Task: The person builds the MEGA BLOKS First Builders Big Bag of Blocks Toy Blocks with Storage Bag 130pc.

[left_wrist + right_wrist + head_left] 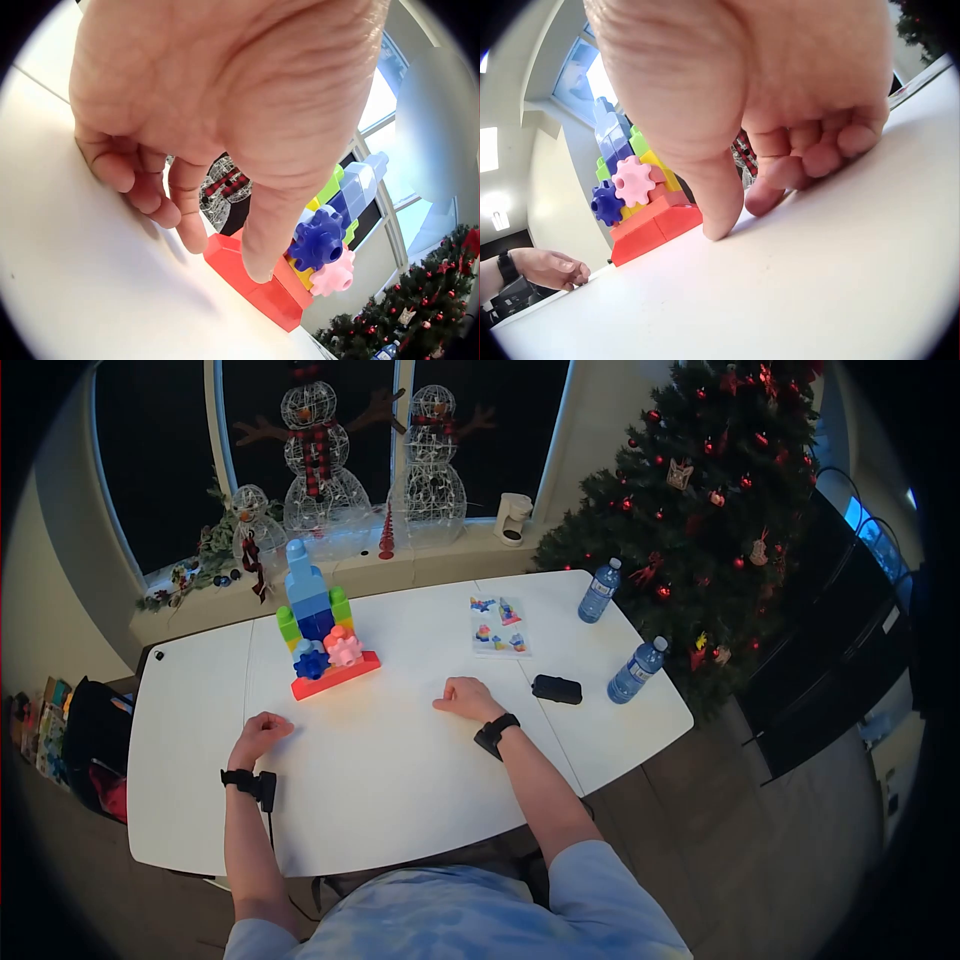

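A tower of toy building blocks (312, 603) stands upright on the white table, light blue at the top and green at the sides. Its base is a long red block (337, 676), with a dark blue gear (311, 664) and a pink gear (345, 651) on the front. My left hand (262, 735) rests on the table just in front of the tower's left end, fingers loosely curled and holding nothing. To the right of the tower, my right hand (468, 698) also lies loosely curled on the tabletop with nothing in it. Both wrist views show the fingertips down at the white surface.
A printed sheet with block pictures (500, 626) lies beyond my right hand. Right of it are a black case-like object (557, 689) and two water bottles (599, 591). A decorated Christmas tree (690, 510) stands past the table's right side; wire snowmen (320, 460) line the windowsill.
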{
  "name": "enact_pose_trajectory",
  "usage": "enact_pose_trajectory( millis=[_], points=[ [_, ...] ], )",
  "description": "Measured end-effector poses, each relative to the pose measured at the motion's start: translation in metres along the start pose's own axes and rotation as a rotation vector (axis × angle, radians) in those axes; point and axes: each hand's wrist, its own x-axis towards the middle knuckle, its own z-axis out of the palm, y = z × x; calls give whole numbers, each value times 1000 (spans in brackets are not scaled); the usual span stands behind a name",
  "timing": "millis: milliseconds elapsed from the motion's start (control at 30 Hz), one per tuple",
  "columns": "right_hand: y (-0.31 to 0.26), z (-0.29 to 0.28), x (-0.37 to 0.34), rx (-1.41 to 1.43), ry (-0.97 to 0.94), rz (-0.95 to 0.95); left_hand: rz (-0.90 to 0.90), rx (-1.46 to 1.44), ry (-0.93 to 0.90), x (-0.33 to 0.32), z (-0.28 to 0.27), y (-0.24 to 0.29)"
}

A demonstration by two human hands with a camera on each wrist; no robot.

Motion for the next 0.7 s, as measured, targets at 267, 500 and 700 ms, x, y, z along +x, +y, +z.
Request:
enact_pose_trajectory(
  millis=[267,500,700],
  points=[
    [33,-83,-22,-51,142,-74,-5,-39,-3,-11,0,8],
    [94,-122,-55,-525,1,98,-24,21,-74,-16,-6,16],
    [74,-127,-62,-586,5,57,1,-12,-37,-22,-7,20]
  ],
)
